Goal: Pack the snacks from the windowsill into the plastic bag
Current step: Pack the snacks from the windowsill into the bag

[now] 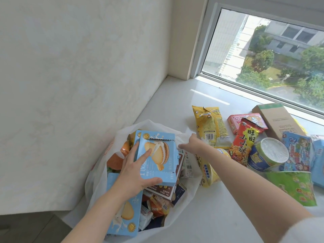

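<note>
A person is leaning over a white windowsill [175,106], both bare arms reaching forward. The left hand [135,171] is gripping a blue biscuit box [157,156], thumb curled under its near edge and fingers spread across its front, holding it over the mouth of a white plastic bag [182,207] at seven o'clock. Two blue biscuit boxes are showing in the bag: the held one and a second box [124,207] lying below the left wrist. A brown box [163,186] and several small wrappers are packed beside them. The right hand [191,144] is reaching to the bag's far rim; whether its fingers are pinching the plastic cannot be told. At three o'clock, snacks are lying loose on the sill: one yellow packet [212,127], one red packet [243,142], one pink box [235,123], one cardboard box [278,120], one round tub [268,155], one green packet [294,186]. A window [263,55] is running across one o'clock.
</note>
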